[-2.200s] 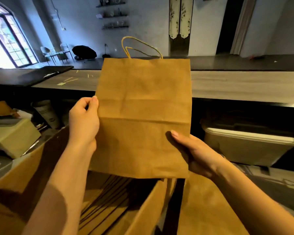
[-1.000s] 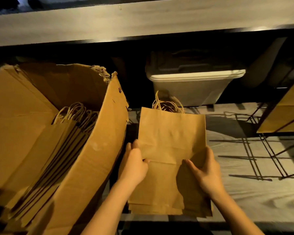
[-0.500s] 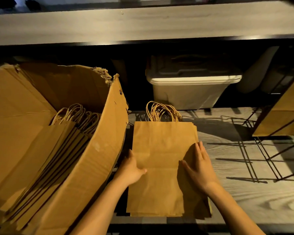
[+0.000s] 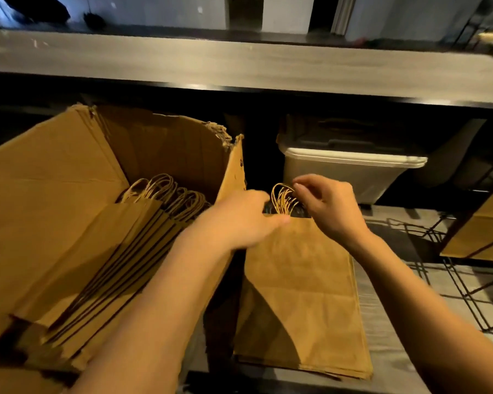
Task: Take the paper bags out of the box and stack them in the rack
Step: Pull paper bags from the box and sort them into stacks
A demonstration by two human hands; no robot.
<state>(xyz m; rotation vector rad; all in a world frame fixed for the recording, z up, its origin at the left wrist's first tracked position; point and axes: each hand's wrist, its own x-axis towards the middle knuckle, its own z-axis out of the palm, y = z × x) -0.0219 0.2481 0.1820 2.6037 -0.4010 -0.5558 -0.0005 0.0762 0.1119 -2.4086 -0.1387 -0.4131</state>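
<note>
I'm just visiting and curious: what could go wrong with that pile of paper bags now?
The right hand is at the twine handles; they might snag and drag the top bags askew. The stack of bags lies near the front edge of the shelf, so a pull towards the person could slide some off.

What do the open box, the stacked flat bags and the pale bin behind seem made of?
Big brown open box: corrugated cardboard, matte, torn fluted edge. Flat tan bags: kraft paper, matte, creased fold lines. Pale lidded bin: likely plastic, smooth, slight sheen.
</note>
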